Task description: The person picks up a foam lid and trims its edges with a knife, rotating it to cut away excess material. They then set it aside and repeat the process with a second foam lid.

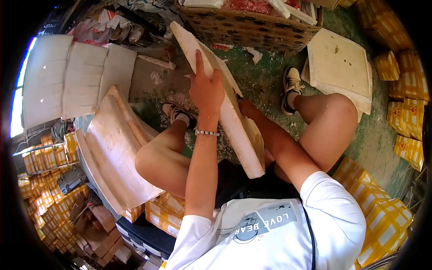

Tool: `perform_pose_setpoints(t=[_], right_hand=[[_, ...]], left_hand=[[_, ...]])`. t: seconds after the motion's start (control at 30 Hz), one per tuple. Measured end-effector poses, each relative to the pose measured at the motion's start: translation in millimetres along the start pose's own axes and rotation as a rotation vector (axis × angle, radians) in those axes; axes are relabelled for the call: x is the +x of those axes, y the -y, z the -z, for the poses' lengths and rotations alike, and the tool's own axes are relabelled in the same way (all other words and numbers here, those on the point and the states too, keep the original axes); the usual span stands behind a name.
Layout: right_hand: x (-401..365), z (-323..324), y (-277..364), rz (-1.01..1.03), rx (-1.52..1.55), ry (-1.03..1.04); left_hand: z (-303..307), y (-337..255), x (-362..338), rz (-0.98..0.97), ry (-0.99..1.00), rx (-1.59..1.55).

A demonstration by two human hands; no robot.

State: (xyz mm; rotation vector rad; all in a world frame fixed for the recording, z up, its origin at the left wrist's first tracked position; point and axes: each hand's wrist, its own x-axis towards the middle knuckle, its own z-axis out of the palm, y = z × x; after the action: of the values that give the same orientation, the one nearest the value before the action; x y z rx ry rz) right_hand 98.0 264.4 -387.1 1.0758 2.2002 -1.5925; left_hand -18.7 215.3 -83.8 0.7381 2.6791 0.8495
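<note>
A thick white foam board (238,141) stands on its edge, tilted, between my knees. My left hand (207,92), with a beaded bracelet at the wrist, grips the board's upper part, its index finger stretched along the edge. My right hand (247,108) is closed against the board's right face, about halfway along. A small dark thing shows at its fingertips, but most of it is hidden, so I cannot make out what it is.
Large foam pieces (119,146) lean at my left, with foam slabs (85,76) behind. A foam lid stack (339,63) lies at right. A cardboard box (252,29) of scraps stands ahead. Yellow-taped boxes (378,211) are piled around. White crumbs litter the green floor (265,72).
</note>
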Motion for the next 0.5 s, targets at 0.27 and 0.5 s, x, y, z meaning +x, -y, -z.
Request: perform_pose_setpoints(t=[0.27,0.5], right_hand=[[-2,-3,-15,-0.014,-0.053,0.029],[-5,9,2,-0.18,0.103,0.164]], left_hand=[[-5,11,2,-0.075,-0.054,-0.028],[-12,13,4,-0.158,-0.141,0.005]])
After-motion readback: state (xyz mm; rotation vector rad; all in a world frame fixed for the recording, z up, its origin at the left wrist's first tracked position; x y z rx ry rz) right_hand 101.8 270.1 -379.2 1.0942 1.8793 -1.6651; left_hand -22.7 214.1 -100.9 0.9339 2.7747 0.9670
